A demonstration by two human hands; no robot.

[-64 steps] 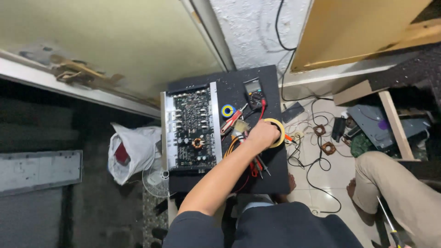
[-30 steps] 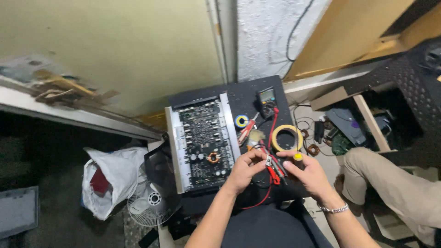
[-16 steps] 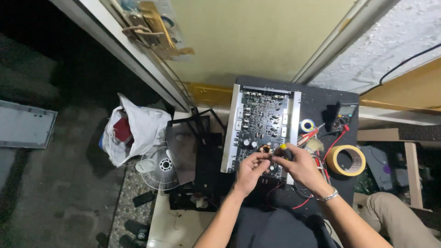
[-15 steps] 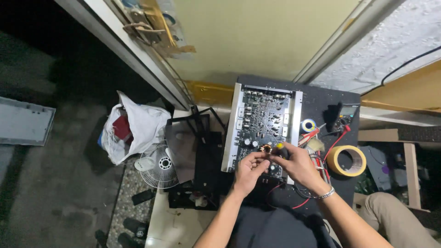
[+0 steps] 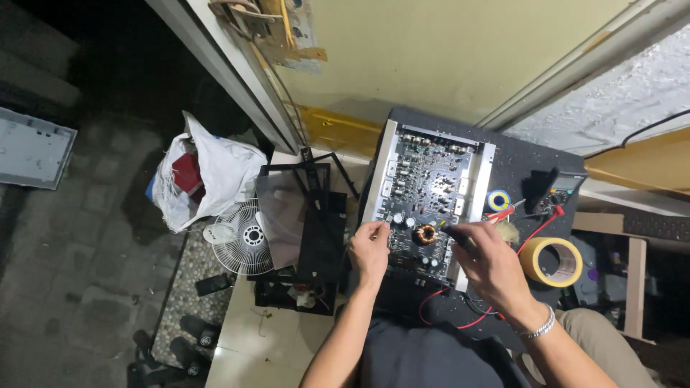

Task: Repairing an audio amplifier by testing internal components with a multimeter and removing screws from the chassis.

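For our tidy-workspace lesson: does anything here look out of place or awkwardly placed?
Yes. A small white fan lies flat on the floor beside a bulging white plastic bag. Red leads trail loose across the work surface near the open circuit board, where the left hand and right hand work.

A single head-worn camera looks almost straight down from well above the desk (image 5: 525, 154), at moderate distance. The circuit board (image 5: 430, 201) lies just right of centre, the left hand (image 5: 369, 250) at 6 o'clock and the right hand (image 5: 494, 267) toward 4 o'clock. Floor fills the left half, probably tiled, though dim.
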